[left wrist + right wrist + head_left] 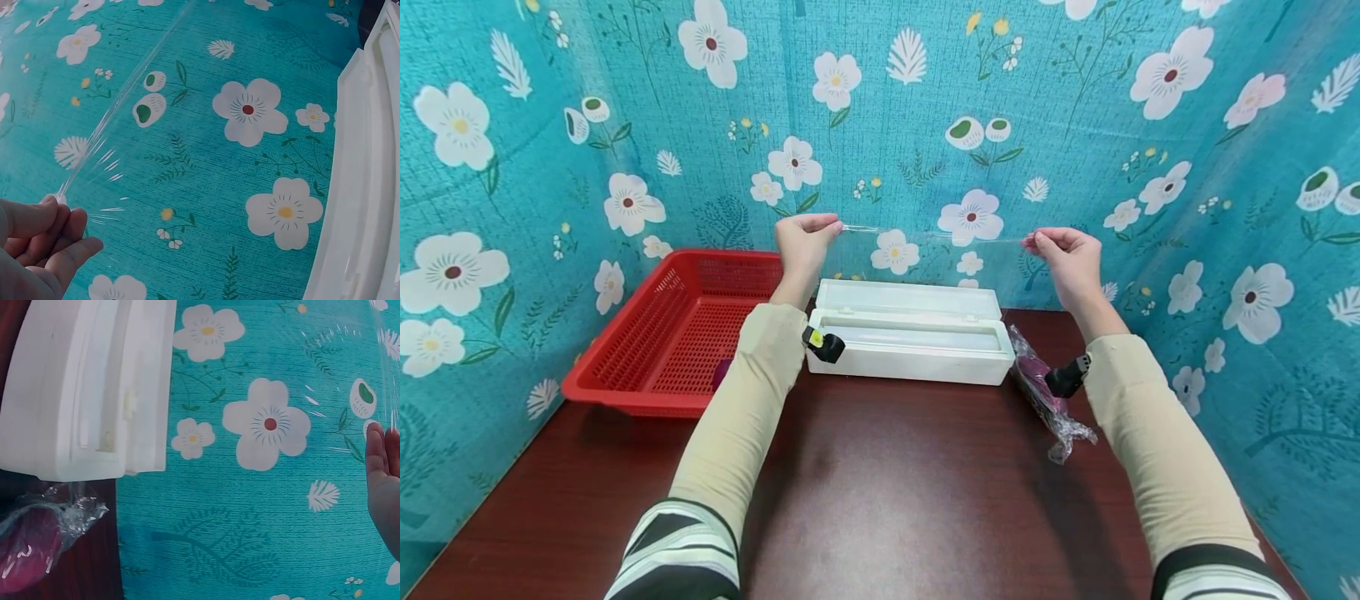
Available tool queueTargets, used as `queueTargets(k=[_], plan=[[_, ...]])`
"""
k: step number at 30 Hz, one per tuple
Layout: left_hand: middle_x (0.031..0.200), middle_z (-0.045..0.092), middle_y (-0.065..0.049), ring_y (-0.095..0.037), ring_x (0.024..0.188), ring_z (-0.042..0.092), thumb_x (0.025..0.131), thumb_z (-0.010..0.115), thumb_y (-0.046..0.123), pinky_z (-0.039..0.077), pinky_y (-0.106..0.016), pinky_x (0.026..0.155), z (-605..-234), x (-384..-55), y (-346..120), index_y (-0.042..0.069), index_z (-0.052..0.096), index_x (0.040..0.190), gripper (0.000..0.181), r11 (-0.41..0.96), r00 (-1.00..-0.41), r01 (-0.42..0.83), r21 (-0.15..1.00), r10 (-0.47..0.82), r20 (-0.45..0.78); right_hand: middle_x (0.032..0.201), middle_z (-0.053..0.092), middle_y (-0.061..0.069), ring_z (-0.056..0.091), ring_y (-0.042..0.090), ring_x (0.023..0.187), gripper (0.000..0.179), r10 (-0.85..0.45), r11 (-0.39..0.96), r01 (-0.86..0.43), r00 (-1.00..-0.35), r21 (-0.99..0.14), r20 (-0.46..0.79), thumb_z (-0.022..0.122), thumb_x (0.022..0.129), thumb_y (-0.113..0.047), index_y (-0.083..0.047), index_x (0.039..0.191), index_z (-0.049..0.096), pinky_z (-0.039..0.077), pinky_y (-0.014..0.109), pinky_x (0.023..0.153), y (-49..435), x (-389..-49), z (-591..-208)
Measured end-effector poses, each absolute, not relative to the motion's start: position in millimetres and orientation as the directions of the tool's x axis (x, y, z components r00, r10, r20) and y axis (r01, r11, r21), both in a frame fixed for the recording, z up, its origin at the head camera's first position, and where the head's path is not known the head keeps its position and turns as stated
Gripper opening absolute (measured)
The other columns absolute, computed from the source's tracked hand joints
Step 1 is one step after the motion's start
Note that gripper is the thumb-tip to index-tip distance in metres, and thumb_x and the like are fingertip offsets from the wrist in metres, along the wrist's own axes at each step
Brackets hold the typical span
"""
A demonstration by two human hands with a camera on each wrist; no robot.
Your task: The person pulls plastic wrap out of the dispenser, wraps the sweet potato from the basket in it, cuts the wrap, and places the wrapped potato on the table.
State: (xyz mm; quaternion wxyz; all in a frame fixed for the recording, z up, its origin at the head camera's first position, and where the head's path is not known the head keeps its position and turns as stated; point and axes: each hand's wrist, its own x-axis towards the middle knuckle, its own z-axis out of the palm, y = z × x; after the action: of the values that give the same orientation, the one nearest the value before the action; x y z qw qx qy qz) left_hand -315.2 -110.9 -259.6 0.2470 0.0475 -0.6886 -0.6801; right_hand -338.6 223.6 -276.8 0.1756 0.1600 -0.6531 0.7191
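Note:
A clear sheet of plastic wrap point(861, 228) stretches in the air between both hands, its upper edge drawn into a taut line. My left hand point(802, 248) pinches one upper corner between thumb and fingers. At the other end, my right hand point(1075, 262) pinches the opposite corner. Creases and glints on the wrap point(107, 122) fan out from the left fingertips in the left wrist view. Below and between the hands is a long white wrap dispenser box point(910, 367) with its lid raised, a white roll lying inside.
Right of the box, a dark pink item wrapped in crinkled clear film point(1047, 383) lies on the brown table point(925, 483). A red plastic basket point(625, 402) stands at the left, holding a purple thing point(721, 372) partly hidden by my sleeve. A flowered teal curtain point(865, 125) hangs behind.

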Motion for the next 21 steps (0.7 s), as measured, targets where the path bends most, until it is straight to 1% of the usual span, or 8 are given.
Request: queueTargets(k=[2, 8, 13, 21], plan=[[0.09, 0.067, -0.012, -0.015, 0.084, 0.061, 0.078, 0.068, 0.005, 0.048, -0.024, 0.074, -257.5, -315.8, -110.9, -0.001, 0.069, 0.094, 0.018, 0.067, -0.872, 0.28, 0.958, -0.401, 0.282, 0.084, 0.064, 0.01, 0.061, 0.018, 0.08, 0.014, 0.039, -0.097, -0.474, -0.88, -0.875, 0.473, 0.059, 0.083, -0.007, 0.004, 0.089, 0.066, 0.047, 0.021, 0.076, 224.1, -337.9, -274.0], [0.09, 0.066, -0.012, -0.015, 0.082, 0.062, 0.078, 0.067, 0.003, 0.048, -0.024, 0.073, -251.1, -314.1, -109.2, -0.001, 0.069, 0.094, 0.017, 0.044, -0.872, 0.293, 0.955, -0.398, 0.286, 0.084, 0.065, 0.01, 0.061, 0.018, 0.079, 0.018, 0.03, -0.088, -0.485, -0.875, -0.87, 0.484, 0.059, 0.083, -0.008, 0.007, 0.092, 0.064, 0.047, 0.021, 0.076, 226.2, -335.6, -266.9], [0.089, 0.066, -0.013, -0.015, 0.08, 0.063, 0.078, 0.067, 0.003, 0.048, -0.024, 0.073, -244.8, -311.8, -107.5, -0.002, 0.069, 0.093, 0.016, 0.019, -0.868, 0.317, 0.948, -0.396, 0.298, 0.084, 0.064, 0.009, 0.061, 0.018, 0.08, 0.013, 0.024, -0.087, -0.491, -0.871, -0.867, 0.491, 0.06, 0.083, -0.008, 0.003, 0.089, 0.066, 0.046, 0.021, 0.077, 227.5, -333.7, -259.8], [0.088, 0.066, -0.012, -0.015, 0.08, 0.063, 0.077, 0.068, 0.003, 0.048, -0.024, 0.073, -235.5, -309.7, -105.8, -0.003, 0.069, 0.092, 0.016, -0.007, -0.871, 0.334, 0.942, -0.383, 0.306, 0.084, 0.065, 0.009, 0.062, 0.018, 0.08, 0.013, 0.017, -0.124, -0.488, -0.871, -0.864, 0.49, 0.06, 0.083, -0.007, 0.004, 0.089, 0.065, 0.047, 0.021, 0.076, 229.7, -330.3, -250.8]])
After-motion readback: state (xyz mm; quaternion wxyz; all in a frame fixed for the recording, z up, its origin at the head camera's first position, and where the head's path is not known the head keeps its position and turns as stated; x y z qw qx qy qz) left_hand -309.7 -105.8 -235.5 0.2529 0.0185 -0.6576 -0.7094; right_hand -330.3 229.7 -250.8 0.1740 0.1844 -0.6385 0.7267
